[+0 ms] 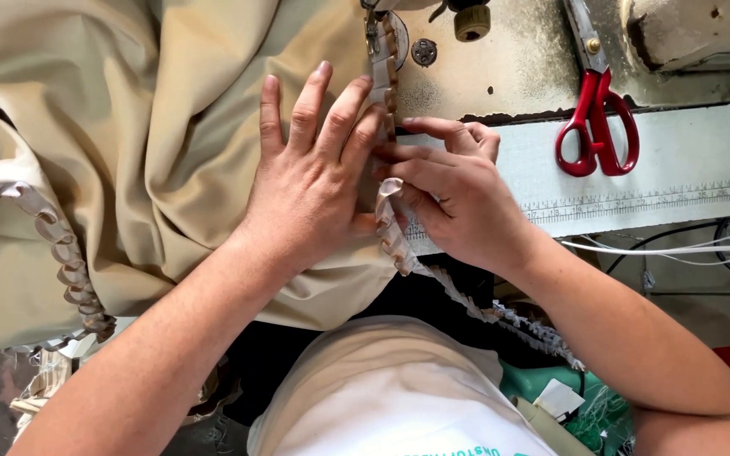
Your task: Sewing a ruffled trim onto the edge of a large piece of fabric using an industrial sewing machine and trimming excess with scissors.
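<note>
Both hands meet mid-frame: left hand (314,173) lies flat, open on tan cloth (128,110); right hand (454,190) pinches the frilly trim (390,228).

Beige fabric (171,127) (bunched) lies edged with pleated ribbon trim (390,232).

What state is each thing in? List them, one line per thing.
Left hand: flat, fingers spread, pressing the beige fabric.
Right hand: fingers pinching the pleated trim.
Beige fabric: bunched in folds on the sewing machine bed.
Pleated trim: folded, lying along the fabric edge.
Red scissors: closed, lying untouched.
Sewing machine bed: worn, dusty.
</note>
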